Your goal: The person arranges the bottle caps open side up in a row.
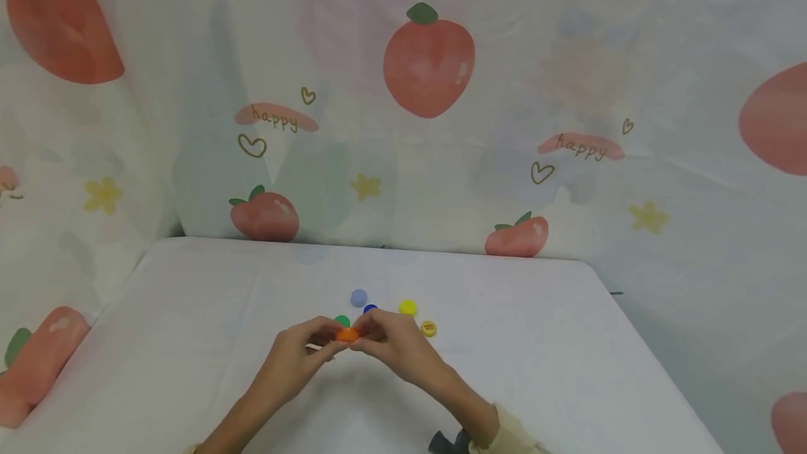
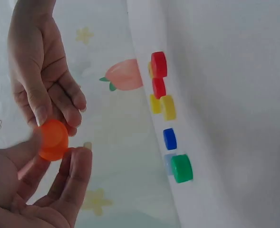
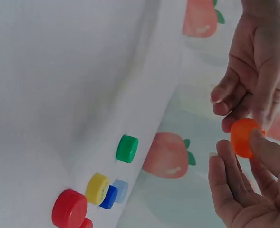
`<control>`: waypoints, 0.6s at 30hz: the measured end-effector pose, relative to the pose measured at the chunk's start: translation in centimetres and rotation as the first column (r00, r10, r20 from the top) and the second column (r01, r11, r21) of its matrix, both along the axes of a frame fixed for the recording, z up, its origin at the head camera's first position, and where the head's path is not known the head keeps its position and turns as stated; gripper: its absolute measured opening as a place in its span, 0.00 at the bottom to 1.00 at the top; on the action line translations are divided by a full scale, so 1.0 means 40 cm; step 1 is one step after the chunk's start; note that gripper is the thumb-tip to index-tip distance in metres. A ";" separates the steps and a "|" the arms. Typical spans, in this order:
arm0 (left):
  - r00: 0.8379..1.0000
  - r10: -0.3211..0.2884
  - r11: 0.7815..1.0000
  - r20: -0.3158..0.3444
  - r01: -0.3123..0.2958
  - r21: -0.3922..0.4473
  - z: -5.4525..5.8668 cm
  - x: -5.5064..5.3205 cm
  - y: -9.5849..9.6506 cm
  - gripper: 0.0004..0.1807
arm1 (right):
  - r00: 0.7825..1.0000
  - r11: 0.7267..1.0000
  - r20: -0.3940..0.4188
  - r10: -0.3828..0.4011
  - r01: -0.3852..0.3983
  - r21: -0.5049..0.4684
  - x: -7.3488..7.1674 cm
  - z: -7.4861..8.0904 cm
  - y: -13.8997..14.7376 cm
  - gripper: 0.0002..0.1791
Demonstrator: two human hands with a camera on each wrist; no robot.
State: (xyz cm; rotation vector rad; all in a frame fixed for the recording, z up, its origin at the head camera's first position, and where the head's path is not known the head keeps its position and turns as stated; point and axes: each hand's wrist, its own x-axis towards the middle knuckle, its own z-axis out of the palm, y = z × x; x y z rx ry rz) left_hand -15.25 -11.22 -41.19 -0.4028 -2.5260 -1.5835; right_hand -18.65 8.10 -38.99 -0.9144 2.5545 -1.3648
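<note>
Both hands meet over the white table and hold an orange bottle cap (image 1: 347,335) between them. My left hand (image 1: 296,359) pinches one side of it with thumb and fingers. From the other side my right hand (image 1: 403,349) pinches it too. In the left wrist view the orange cap (image 2: 53,139) shows its round face, raised above the table. Beyond the hands stand a green cap (image 1: 342,321), a dark blue cap (image 1: 370,308), a light blue cap (image 1: 359,298) and two yellow caps (image 1: 408,307). Red caps (image 2: 159,64) appear in the wrist views; the head view hides them.
The white cloth-covered table (image 1: 189,342) ends at a back edge against a fruit-print curtain (image 1: 429,181). A dark object (image 1: 449,442) shows beside the right wrist at the bottom of the head view.
</note>
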 end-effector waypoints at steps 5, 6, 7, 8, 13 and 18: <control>0.999 0.050 0.999 0.017 -0.050 0.016 0.025 0.025 -0.019 0.09 | 0.999 0.997 0.003 0.041 -0.041 -0.068 0.020 0.015 -0.012 0.09; 0.998 0.054 0.998 0.014 -0.054 0.021 0.029 0.031 -0.024 0.09 | 0.998 0.996 -0.008 0.055 -0.055 -0.070 0.025 0.018 -0.015 0.09; 0.998 0.056 0.998 0.008 -0.056 0.025 0.033 0.037 -0.029 0.09 | 0.998 0.995 -0.019 0.065 -0.067 -0.071 0.029 0.021 -0.019 0.09; 0.998 0.056 0.998 0.000 -0.056 0.026 0.037 0.042 -0.035 0.09 | 0.997 0.994 -0.029 0.076 -0.078 -0.073 0.032 0.023 -0.023 0.09; 0.998 0.059 0.998 -0.028 -0.058 0.031 0.040 0.066 -0.067 0.16 | 0.994 0.991 -0.032 0.100 -0.103 -0.080 0.043 0.024 -0.045 0.14; 0.999 0.049 0.999 -0.015 -0.049 -0.002 0.021 0.075 -0.103 0.17 | 0.990 0.989 -0.026 0.142 -0.142 -0.035 0.040 0.012 -0.075 0.20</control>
